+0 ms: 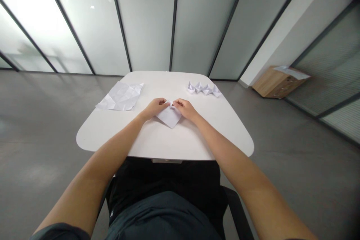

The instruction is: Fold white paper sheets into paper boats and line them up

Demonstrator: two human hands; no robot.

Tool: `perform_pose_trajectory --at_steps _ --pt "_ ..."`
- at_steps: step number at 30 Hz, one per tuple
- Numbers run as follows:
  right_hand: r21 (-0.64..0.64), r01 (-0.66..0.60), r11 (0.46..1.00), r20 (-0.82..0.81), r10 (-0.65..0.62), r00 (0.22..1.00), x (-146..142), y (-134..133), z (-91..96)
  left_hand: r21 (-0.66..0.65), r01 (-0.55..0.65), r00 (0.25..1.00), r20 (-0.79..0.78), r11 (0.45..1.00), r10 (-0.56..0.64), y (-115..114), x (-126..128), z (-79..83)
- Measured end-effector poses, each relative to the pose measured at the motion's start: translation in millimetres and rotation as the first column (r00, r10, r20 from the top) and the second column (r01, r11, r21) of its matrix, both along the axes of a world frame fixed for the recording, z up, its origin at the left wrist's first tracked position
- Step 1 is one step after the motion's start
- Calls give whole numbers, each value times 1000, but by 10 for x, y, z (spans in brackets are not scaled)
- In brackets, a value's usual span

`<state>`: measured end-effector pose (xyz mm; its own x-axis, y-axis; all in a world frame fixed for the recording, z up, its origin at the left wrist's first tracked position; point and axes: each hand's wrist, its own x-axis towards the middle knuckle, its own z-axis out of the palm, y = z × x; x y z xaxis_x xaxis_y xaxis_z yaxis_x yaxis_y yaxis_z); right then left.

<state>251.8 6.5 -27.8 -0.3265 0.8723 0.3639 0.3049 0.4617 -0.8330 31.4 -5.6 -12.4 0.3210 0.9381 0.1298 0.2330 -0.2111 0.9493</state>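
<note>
A folded sheet of white paper (169, 117) lies on the table in front of me, one corner pointing toward my body. My left hand (156, 107) is closed on its far left edge, thumb and fingers pinching near the top corner. From the other side my right hand (185, 108) pinches the far right edge, its fingertips close to those of the left. Between the fingertips a small flap of the paper stands up. The fingers partly hide the far corner.
Creased white sheets (121, 96) lie at the table's far left. Several folded paper boats (206, 89) stand in a row at the far right. The white table (165, 146) has rounded corners. A wooden cabinet (278, 82) stands on the floor to the right, near the frosted glass wall.
</note>
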Motion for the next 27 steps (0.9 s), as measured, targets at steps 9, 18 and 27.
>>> perform_pose_trajectory --at_steps 9,18,27 --pt "26 -21 999 42 19 999 10 -19 33 17 31 999 -45 999 -30 71 -22 -87" --pt "-86 34 996 -42 -38 998 17 -48 80 22 48 996 -74 999 -46 9 -27 -16" --pt "-218 -56 974 -190 14 982 -26 -72 79 259 -2 934 -346 966 95 -11 32 32"
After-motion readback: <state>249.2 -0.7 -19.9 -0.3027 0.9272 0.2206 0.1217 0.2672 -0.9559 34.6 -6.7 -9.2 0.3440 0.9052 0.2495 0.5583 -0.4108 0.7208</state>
